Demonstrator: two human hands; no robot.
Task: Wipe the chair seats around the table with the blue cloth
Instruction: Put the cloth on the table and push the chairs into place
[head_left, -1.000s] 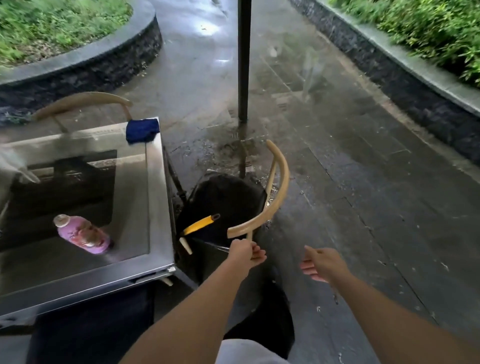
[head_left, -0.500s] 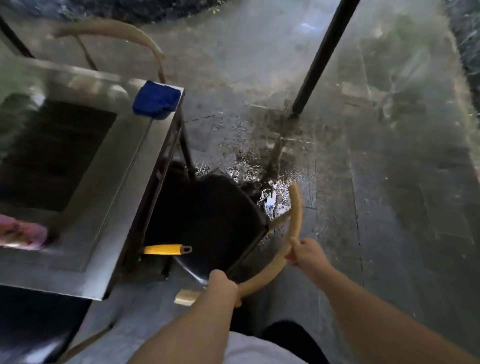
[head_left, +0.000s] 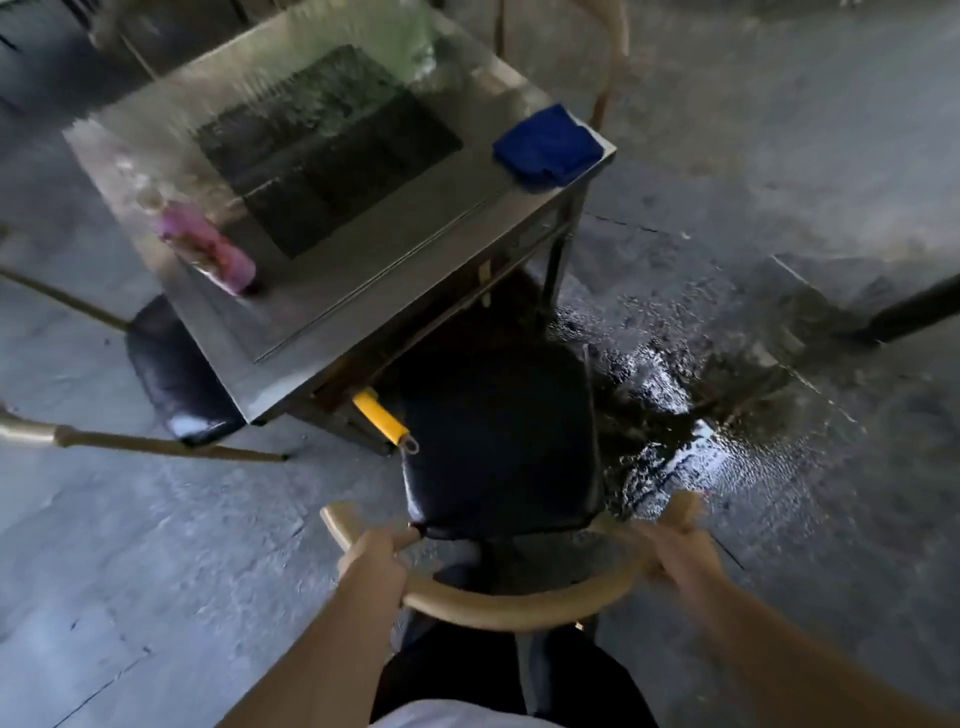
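The blue cloth (head_left: 548, 149) lies folded on the right corner of the metal table (head_left: 374, 249), apart from both hands. Directly below me stands a chair with a black seat (head_left: 498, 441) and a curved tan backrest (head_left: 519, 605). My left hand (head_left: 376, 558) grips the backrest's left end and my right hand (head_left: 675, 553) grips its right end. A second chair with a black seat (head_left: 171, 374) stands at the table's left side, partly under it.
A pink bottle (head_left: 208, 249) lies on the table's left part. A yellow handle (head_left: 382, 418) sticks out from under the table over the near seat. A wet puddle (head_left: 675, 415) shines on the stone floor to the right. Another chair back (head_left: 613, 57) rises behind the table.
My right hand has closed on the backrest, joining the left. The view has swung round so that I stand behind the chair, whose seat now shows further out from the table.
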